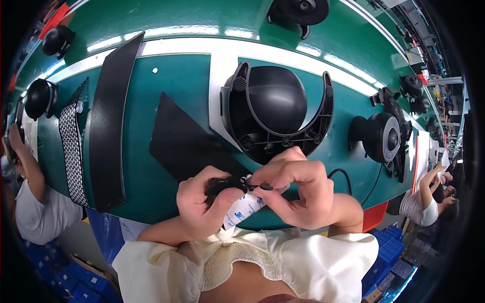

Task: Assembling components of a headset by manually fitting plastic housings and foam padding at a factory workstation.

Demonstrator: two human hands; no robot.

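My left hand (204,199) is closed round a small black part (227,186) close to my body. The fingers of my right hand (303,189) pinch a small dark piece (263,186) at the right end of that part; whether the two are joined cannot be made out. Below them hangs a white backing strip with blue print (243,211), close to both hands. Just beyond my right hand stands a large black housing (277,101) with a rounded body and two curved arms. A flat black sheet (187,136) lies beyond my left hand.
Left of the sheet lie a long black strip (112,121) and a sheet of pale dots (74,151). A round black unit (381,137) with a cable (374,187) stands at right. Similar black units (300,10) sit on the green line (202,15). People work at both sides.
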